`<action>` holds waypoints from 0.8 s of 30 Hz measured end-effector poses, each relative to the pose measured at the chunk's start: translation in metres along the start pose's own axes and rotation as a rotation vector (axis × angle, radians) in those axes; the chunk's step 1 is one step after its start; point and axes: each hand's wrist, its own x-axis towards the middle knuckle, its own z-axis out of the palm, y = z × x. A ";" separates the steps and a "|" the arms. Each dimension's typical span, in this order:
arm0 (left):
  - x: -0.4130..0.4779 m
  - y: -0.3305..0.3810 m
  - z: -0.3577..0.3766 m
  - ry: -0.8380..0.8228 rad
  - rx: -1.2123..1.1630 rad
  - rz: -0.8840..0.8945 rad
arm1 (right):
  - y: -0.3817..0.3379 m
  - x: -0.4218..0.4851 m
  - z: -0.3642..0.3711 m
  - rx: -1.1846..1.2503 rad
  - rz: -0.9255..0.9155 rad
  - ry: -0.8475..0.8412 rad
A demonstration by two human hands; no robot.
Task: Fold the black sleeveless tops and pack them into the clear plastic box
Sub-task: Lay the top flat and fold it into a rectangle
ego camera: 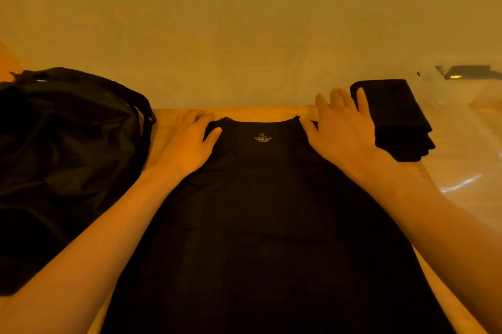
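A black sleeveless top point(260, 211) lies flat on the wooden table point(271, 112), neckline away from me, with an XL label print showing at the collar. My left hand point(190, 141) rests on its left shoulder strap, fingers bent at the strap's end and thumb lying on the cloth. My right hand point(342, 127) lies flat with spread fingers on the right shoulder strap. A stack of folded black tops point(394, 119) sits at the far right of the table. The clear plastic box point(467, 127) stands to the right, faint and hard to make out.
A large black bag point(62, 160) fills the left side of the table, its strap close to my left hand. A plain wall runs right behind the table's far edge. A dark object point(470, 71) shows at the far right, behind the box.
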 end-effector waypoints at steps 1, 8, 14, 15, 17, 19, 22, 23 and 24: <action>0.000 -0.001 0.002 -0.012 0.008 0.000 | 0.004 -0.004 0.002 -0.018 0.040 -0.023; -0.003 -0.007 0.005 0.002 -0.012 0.000 | 0.021 -0.021 0.005 0.031 0.143 0.169; 0.002 -0.006 0.001 0.033 -0.100 -0.003 | 0.031 -0.026 0.006 -0.033 0.143 0.074; 0.003 -0.005 0.000 0.045 -0.097 -0.006 | 0.027 -0.026 0.004 -0.024 0.105 0.124; 0.007 -0.004 -0.003 0.068 -0.070 -0.022 | 0.013 -0.023 -0.002 0.028 -0.026 0.179; 0.014 -0.004 -0.008 0.065 -0.034 -0.047 | -0.003 -0.016 -0.005 0.090 -0.159 0.101; 0.025 -0.005 -0.013 -0.011 -0.047 -0.098 | -0.016 -0.002 0.007 0.204 -0.166 -0.040; 0.027 -0.005 -0.015 -0.035 -0.078 -0.131 | -0.015 0.003 0.009 0.231 -0.127 -0.086; 0.028 -0.004 -0.018 -0.055 -0.110 -0.166 | -0.014 0.008 0.012 0.228 -0.098 -0.108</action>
